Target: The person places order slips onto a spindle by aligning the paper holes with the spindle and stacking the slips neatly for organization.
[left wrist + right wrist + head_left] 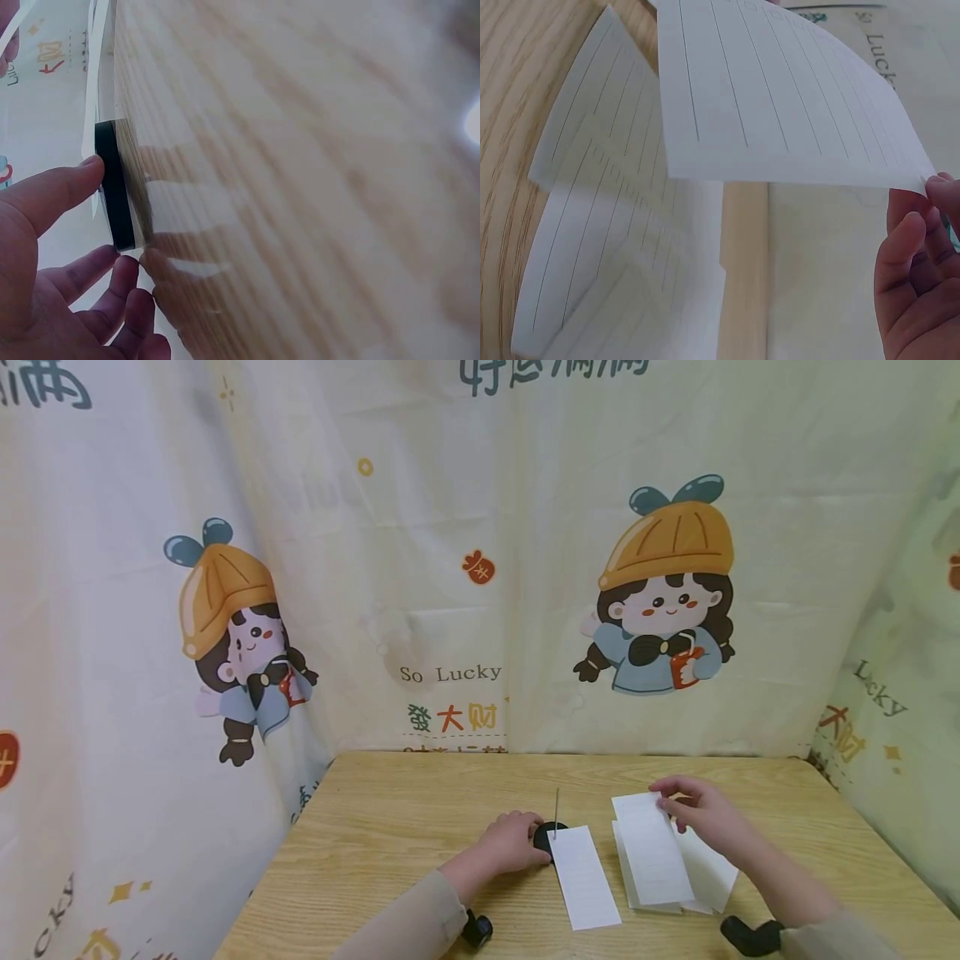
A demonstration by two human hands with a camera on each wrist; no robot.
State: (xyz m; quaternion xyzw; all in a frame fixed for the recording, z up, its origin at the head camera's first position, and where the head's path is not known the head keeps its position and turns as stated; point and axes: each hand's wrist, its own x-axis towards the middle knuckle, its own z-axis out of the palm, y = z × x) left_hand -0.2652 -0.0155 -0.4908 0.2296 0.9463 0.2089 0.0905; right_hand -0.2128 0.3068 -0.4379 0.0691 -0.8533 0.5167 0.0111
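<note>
My left hand (512, 843) grips the black round base (542, 841) of a paper spike on the table, thumb and fingers at its edge in the left wrist view. The spike's thin metal rod (557, 810) stands upright. A white lined paper slip (587, 878) lies with its upper left corner at the rod, covering part of the base. To the right, my right hand (703, 814) pinches a second lined slip (765, 97) by one corner between thumb and fingertips, lifted above the others. Beneath it lie several loose lined slips (622, 202), fanned and overlapping, partly hidden by the raised one.
The wooden table (420, 802) runs back to a cream printed curtain (420, 585), which also hangs along both sides. Black wrist-camera mounts (750, 935) stick out at both wrists, low over the table.
</note>
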